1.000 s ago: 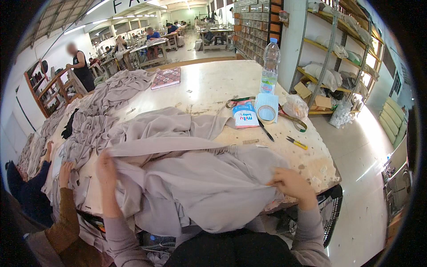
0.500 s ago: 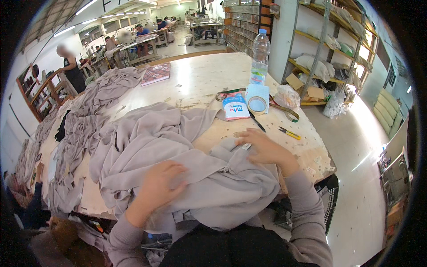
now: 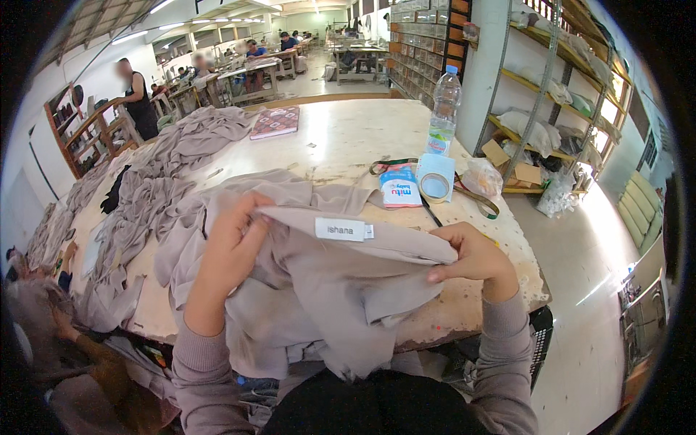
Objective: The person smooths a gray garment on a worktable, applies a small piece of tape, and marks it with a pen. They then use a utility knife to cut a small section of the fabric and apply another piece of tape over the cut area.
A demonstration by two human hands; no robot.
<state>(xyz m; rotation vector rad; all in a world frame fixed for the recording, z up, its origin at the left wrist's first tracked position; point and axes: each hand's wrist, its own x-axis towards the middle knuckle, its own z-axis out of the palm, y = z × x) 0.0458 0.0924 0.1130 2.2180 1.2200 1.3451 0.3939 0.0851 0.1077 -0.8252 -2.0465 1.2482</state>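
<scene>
A greyish-mauve fabric garment (image 3: 319, 290) hangs from both my hands, its upper edge raised and stretched above the worktable. My left hand (image 3: 235, 250) pinches that edge at the left, while my right hand (image 3: 475, 255) grips it at the right between thumb and fingers. Between them a white sewn-in label (image 3: 339, 229) with a small tag beside it faces me on the band. Below, the cloth falls in loose folds to the table's near edge.
Behind my right hand lie a wipes packet (image 3: 399, 190), a tape roll (image 3: 435, 188), a pen and a tape measure. A water bottle (image 3: 444, 109) stands beyond. A patterned notebook (image 3: 274, 122) lies further back. More mauve cloth (image 3: 141, 196) is heaped left, near another person.
Both hands have gone from lying on the bunched cloth to gripping its edge. That edge is lifted and spread, and the white label now shows in full.
</scene>
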